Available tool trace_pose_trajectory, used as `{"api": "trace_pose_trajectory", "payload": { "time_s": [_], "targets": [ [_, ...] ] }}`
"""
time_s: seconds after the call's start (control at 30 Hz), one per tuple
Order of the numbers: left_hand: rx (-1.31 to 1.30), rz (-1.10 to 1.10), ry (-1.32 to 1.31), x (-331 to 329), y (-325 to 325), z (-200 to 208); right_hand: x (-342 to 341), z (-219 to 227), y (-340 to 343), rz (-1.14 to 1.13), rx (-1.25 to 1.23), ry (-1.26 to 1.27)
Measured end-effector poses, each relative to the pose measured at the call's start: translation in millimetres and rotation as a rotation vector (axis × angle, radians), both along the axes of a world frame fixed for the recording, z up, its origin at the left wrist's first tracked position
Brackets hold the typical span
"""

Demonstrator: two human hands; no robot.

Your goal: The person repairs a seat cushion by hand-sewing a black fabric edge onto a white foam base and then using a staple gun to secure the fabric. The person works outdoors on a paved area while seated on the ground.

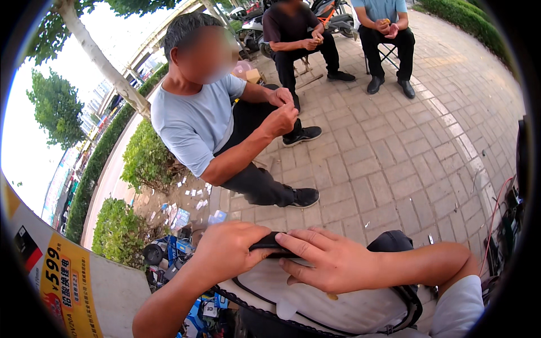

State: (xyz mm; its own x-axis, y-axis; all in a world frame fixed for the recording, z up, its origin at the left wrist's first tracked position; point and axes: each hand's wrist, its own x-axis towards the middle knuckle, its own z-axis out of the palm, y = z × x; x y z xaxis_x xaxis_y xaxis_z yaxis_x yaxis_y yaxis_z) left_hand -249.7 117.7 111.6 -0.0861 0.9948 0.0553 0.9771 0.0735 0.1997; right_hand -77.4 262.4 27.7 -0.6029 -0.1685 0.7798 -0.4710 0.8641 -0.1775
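My left hand (pixel 225 250) pinches the black rim (pixel 267 241), my right hand (pixel 332 263) covers it, grip unclear, and the pale pad (pixel 332 308) could slip if either loosens.

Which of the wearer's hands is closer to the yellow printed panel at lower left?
Left. The left hand pinches a black strip right of the yellow printed panel; the right hand touches that strip from farther right.

left hand (pixel 228 252), right hand (pixel 329 258) on strip (pixel 269 242) at far edge of case (pixel 344 308); person (pixel 194 115) beyond, two seated people (pixel 290 31) farther back; sign (pixel 67 281) and bush (pixel 117 232) left, paving (pixel 406 186) right.
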Motion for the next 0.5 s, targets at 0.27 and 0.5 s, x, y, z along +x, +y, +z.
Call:
{"api": "trace_pose_trajectory", "payload": {
  "time_s": [0.27, 0.5],
  "targets": [
    [0.123, -0.092, 0.112, 6.0, -6.9, 0.2, 1.4, 21.9, 22.0, 0.148, -0.668, -0.660],
    [0.144, -0.071, 0.074, 10.6, -11.3, 3.6, -4.5, 13.3, -10.7, -0.112, -0.275, -0.280]
  ]
}}
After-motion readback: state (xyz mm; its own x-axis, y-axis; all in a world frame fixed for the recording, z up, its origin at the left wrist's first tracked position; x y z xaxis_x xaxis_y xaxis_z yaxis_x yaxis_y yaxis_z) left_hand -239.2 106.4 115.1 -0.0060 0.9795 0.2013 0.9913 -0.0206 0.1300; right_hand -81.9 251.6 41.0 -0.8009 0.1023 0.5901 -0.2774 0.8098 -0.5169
